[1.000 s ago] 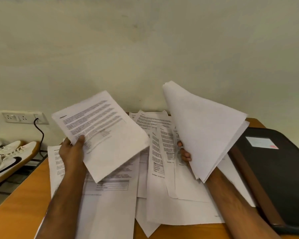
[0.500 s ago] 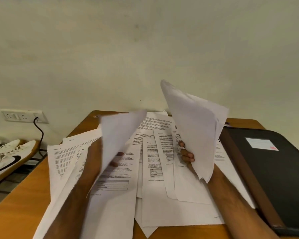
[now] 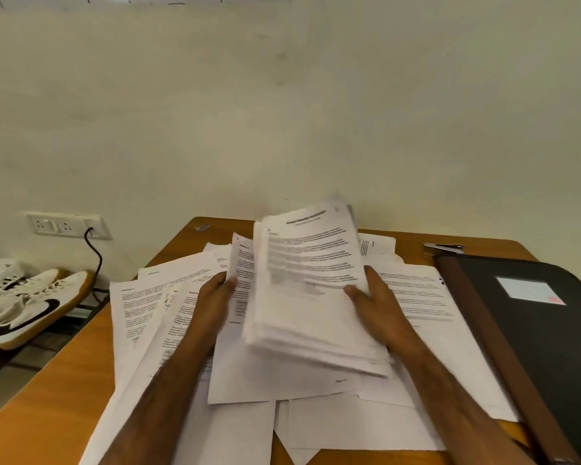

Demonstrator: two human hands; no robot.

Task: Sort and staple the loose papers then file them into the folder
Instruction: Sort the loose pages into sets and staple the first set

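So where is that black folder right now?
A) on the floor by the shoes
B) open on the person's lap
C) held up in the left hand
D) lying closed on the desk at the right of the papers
D: the black folder lies closed on the desk, right of the loose papers, and neither hand touches it.

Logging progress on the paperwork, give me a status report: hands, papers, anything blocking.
Left hand and right hand both grip one stack of papers above the loose sheets. Folder shut, at right; stapler behind it. Nothing blocking.
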